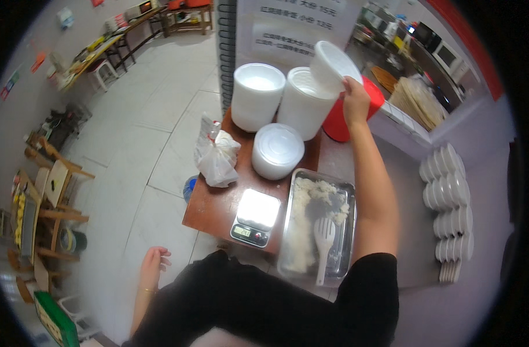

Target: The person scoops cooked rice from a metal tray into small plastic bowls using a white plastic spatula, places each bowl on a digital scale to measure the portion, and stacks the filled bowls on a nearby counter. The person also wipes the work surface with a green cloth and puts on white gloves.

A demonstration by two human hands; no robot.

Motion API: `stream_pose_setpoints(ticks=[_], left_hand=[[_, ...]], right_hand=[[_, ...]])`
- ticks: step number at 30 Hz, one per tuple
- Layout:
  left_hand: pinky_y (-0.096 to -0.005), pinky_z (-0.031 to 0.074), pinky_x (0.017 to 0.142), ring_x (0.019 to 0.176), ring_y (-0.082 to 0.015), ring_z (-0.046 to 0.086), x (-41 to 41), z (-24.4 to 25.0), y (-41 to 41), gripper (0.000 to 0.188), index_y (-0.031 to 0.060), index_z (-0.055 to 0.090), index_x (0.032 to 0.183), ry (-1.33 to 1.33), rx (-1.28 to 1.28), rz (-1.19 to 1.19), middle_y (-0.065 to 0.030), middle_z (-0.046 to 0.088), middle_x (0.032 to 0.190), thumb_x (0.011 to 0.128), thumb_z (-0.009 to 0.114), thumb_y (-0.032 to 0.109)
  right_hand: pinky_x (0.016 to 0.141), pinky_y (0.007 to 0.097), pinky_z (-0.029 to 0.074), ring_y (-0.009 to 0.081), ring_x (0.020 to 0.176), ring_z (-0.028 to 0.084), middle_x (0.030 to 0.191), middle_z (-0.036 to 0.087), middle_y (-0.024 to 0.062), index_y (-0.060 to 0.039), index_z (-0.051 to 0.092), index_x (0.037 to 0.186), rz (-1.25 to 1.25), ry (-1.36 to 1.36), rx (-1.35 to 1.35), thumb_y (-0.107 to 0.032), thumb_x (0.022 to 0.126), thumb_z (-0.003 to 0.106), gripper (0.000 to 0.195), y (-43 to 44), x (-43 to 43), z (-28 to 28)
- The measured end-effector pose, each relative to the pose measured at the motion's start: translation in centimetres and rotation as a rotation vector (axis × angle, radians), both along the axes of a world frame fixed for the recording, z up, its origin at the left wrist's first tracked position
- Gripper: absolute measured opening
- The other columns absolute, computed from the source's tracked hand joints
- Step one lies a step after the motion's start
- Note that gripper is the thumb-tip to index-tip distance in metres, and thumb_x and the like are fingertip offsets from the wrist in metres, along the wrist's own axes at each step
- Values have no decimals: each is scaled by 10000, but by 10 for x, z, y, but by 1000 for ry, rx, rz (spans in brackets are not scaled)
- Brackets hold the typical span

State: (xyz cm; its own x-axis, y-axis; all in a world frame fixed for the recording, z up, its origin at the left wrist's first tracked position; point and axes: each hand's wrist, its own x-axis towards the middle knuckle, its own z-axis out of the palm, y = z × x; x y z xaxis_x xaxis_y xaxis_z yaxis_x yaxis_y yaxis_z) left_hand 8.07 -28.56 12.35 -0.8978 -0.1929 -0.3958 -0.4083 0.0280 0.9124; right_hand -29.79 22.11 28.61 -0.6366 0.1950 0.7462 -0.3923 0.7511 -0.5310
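My right hand [355,100] grips the rim of a white plastic tub [331,65], tilted over a tall stack of similar tubs [305,108]. Another stack of tubs [256,99] stands to its left. In front sits a shorter stack of round lidded containers [277,152]. My left hand [155,260] hangs low at the left, empty, with loosely curled fingers. A digital kitchen scale [256,217] rests on the brown table [212,208] with nothing on its plate. Beside it, a metal tray [349,191] holds cooked rice [305,217] and a white slotted rice paddle [324,238].
A tied white plastic bag [216,158] stands at the table's left edge. Behind the tubs are a red bucket [338,123] and a sign [286,30] bearing writing. Stacked white bowls [447,195] line the right side. Wooden chairs [58,182] stand across the tiled floor [160,139].
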Motion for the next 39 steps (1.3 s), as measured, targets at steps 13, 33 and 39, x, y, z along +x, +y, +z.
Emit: stream_pose_setpoints(ticks=[13,33,39], left_hand=[[-206,424,541,665,-103,572,-88,-24,-33,267,62,526,993,29,71,-150,-70,616,915,985,364,274],[-331,386,947,1183,-218,478,-189,-21,29,479,42,381,1326,77,343,-875,-113,454,1322,965,407,355],[-448,223,1069,1374,-285,138,-281,-44,188,874,58,24,1440,-176,622,-539,-131,96,1501,874,528,495]], right_hand=[[704,366,492,283,812,632,900,664,72,-174,683,891,-237,-172,524,-197,823,540,160,-36,-35,-4],[635,332,462,230,683,575,812,583,99,-20,539,961,-229,106,66,-176,880,557,177,-55,28,-65],[870,448,432,269,1000,545,1137,535,178,-32,473,1208,71,-1080,-1174,-668,821,446,744,-18,34,-202]])
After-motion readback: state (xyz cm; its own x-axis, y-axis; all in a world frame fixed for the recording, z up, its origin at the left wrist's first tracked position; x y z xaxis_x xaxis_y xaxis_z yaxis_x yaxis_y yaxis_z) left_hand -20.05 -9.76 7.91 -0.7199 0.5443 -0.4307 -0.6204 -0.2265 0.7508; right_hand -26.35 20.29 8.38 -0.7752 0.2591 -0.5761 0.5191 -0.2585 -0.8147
